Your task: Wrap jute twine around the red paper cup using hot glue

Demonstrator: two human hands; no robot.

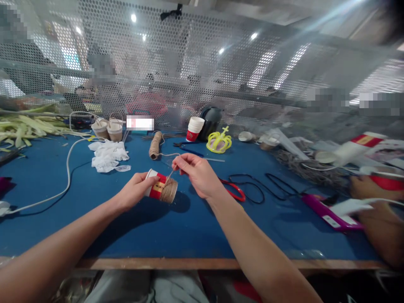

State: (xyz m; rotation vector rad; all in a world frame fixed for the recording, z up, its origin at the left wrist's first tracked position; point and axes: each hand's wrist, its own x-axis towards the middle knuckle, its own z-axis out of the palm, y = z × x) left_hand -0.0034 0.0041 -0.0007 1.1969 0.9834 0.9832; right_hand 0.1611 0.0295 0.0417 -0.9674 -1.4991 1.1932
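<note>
My left hand (137, 188) grips a red and white paper cup (155, 187) by its rim end, tilted on its side above the table. Brown twine (169, 190) is wound round the cup's base end. Just to the right, my right hand (193, 170) pinches a strand of this twine between thumb and fingers, pulled up from the cup. From there the strand runs back to a spool of twine (154, 146) lying on the table.
White crumpled gloves (109, 155) lie left, before twine-wrapped cups (115, 131). Stacked paper cups (194, 128), blue-handled pliers (189, 148) and a yellow crown (219, 142) stand behind. Right are red-handled scissors (235, 192), a purple glue gun (331, 214) and another person's hand (362, 187).
</note>
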